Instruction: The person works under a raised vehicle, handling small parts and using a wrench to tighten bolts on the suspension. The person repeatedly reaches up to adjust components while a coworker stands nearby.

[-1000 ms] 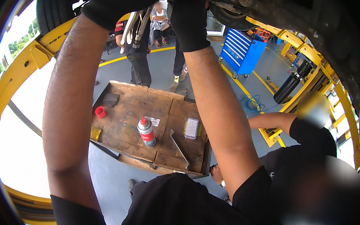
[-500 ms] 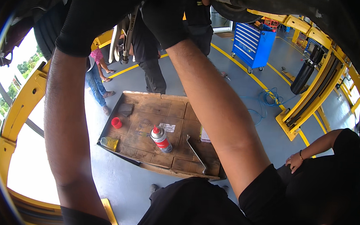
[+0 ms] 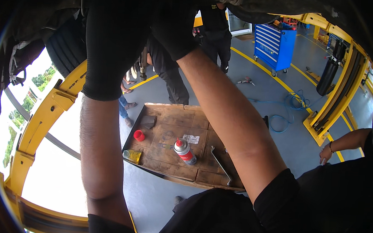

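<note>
Both hands up under dark vehicle underbody (image 3: 281, 4), in black gloves. Left hand (image 3: 117, 45) is upper left of centre, right hand (image 3: 169, 29) just beside it; fingers lost in shadow, so can't tell if either is open or closed, or what it grips. Silver metal tool (image 3: 143, 67) hangs down in the gap between the forearms, just below the gloves, pale curved handles (image 3: 134, 73) beside it; holding contact not visible. Black tyre (image 3: 67, 47) left of the left glove.

Below: cardboard-covered desk (image 3: 160, 167). On it, aerosol can (image 3: 185, 152) with red top, upright near the middle; bent metal rod (image 3: 220, 165) to its right; red cup (image 3: 139, 135) on the left side, yellow packet (image 3: 134, 157) at the near left corner, dark folded sheet (image 3: 148, 122) toward the far left. Blue tool cabinet (image 3: 274, 47) and blue hose (image 3: 297, 103) on the floor, right. Co-worker's hand (image 3: 325, 155) at far right.
</note>
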